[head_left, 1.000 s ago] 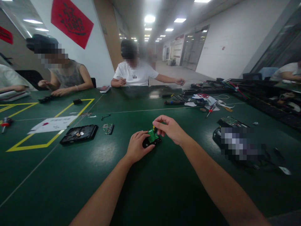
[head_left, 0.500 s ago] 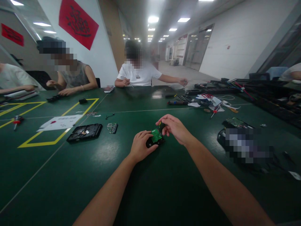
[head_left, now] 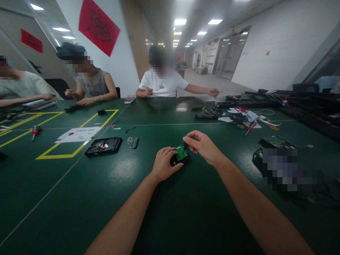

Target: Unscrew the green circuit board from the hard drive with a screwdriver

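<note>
A small hard drive (head_left: 181,153) lies on the green table, its green circuit board facing up. My left hand (head_left: 162,163) grips it from the left, fingers along the far side and thumb along the near edge. A short dark screwdriver (head_left: 185,145) is pinched in my right hand (head_left: 200,146). It stands nearly upright, its lower end at the right part of the circuit board. The tip is too small to make out.
Left of the drive lie a loose circuit board (head_left: 133,142) and a black plastic case (head_left: 104,146). On the right are blurred-out dark equipment (head_left: 259,156) and a red-handled screwdriver (head_left: 251,126). Several people sit across the table, one in a white shirt (head_left: 164,84).
The camera has turned slightly left, so the scene sits further right. My right fingers have drawn together around the screwdriver's handle. My left hand keeps its hold on the drive.
</note>
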`<state>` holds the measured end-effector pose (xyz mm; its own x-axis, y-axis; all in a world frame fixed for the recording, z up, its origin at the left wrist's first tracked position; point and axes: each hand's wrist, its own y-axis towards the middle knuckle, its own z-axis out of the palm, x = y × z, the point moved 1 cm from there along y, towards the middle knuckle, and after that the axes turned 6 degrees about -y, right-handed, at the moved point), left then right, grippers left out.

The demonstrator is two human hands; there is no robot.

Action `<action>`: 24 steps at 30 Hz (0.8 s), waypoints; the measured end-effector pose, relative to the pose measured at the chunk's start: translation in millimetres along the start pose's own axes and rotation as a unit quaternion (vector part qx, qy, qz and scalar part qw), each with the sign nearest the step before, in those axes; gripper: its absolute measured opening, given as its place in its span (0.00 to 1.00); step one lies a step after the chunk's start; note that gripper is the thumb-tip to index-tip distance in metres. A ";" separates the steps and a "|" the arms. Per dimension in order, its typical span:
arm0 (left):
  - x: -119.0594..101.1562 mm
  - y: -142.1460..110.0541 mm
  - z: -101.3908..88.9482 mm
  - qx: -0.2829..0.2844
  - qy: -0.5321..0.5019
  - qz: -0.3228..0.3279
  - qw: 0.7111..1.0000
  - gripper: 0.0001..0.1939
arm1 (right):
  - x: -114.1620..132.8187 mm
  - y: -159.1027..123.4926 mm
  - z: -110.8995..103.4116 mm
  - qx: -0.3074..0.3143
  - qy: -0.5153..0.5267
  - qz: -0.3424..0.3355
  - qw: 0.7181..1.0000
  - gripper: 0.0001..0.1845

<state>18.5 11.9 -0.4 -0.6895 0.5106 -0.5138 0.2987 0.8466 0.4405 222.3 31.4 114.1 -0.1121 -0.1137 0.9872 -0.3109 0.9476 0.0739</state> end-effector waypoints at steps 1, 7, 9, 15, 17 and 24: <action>-0.5 0.0 -0.4 0.001 0.000 -0.002 1.000 0.27 | -0.7 0.3 0.1 -0.003 0.001 0.004 1.000 0.17; -1.3 0.1 0.1 -0.003 -0.001 -0.005 1.000 0.27 | -1.6 3.5 -3.4 -0.011 -0.004 -0.007 1.000 0.14; -0.7 0.3 0.6 -0.004 0.000 -0.005 1.000 0.27 | -1.0 3.7 -4.3 -0.010 -0.008 -0.004 1.000 0.12; -0.9 0.6 0.3 -0.002 0.000 -0.003 1.000 0.26 | 4.0 -0.5 -2.9 0.005 0.011 0.007 1.000 0.13; -1.2 0.6 0.2 -0.002 -0.001 -0.005 1.000 0.26 | 5.3 -1.7 -2.8 0.008 0.023 0.011 1.000 0.14; -2.0 0.3 -0.3 -0.001 -0.001 -0.004 1.000 0.26 | 2.9 0.2 -2.5 0.013 0.013 -0.012 1.000 0.11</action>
<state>19.8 11.1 1.0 -0.6909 0.5039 -0.5185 0.2917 0.8504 0.4378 224.3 32.0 117.3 -0.0807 -0.1279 0.9885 -0.3379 0.9365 0.0936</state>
